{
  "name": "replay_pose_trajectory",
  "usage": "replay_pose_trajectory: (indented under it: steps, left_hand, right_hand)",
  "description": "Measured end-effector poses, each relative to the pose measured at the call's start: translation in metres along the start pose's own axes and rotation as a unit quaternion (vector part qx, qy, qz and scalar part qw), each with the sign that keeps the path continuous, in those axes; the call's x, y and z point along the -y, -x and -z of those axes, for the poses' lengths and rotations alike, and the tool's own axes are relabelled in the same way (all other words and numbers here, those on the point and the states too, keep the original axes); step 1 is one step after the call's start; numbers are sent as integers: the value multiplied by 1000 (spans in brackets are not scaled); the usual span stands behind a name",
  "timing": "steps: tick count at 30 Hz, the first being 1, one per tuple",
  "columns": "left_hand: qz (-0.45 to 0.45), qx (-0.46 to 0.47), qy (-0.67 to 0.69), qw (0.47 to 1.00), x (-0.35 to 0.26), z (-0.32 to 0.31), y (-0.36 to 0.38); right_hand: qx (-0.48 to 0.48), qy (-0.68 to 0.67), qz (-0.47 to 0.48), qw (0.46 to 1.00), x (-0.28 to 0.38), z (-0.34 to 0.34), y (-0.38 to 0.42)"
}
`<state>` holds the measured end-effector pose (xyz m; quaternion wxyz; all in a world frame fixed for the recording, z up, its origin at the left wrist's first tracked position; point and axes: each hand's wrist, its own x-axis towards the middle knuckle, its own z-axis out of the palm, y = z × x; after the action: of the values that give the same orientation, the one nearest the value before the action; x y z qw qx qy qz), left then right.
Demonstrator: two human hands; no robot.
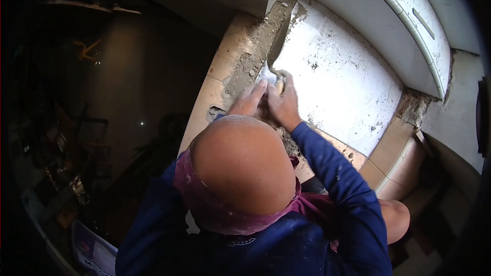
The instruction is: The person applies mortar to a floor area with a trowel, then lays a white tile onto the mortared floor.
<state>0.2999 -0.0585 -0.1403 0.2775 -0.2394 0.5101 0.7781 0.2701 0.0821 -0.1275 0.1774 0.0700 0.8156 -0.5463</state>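
From where I stood, the lettering was poor: a small pale mark arched across the back of the blue shirt (353, 225), its letters too blurred to read. On the purple-and-white packet (89, 249) at lower left, the print was too dim to make out. The right hand (284, 101) had its fingers curled around the light handle of a hand tool (280, 85), gripping it firmly. That tool stood at the left edge of the gritty white slab (348, 76), beside a strip of crumbly mortar (250, 61). The left hand (246, 103) was just beside it, fingers stretched forward and close together, tips by the tool's pale metal; whether they pinched it, I couldn't tell. Tan tiles (212, 81) ran along the mortar's outer side.
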Motion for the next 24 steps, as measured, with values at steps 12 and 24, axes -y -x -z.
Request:
replay_pose_trajectory:
  steps: [12,24]
  left_hand:
    - [-88,-108,-87,986,71,5,5]
    - [-112,-98,-244,958,58,5,7]
  right_hand:
    - [35,54,-1,998,1,-28,24]
    - [29,13,20,999,-25,-41,8]
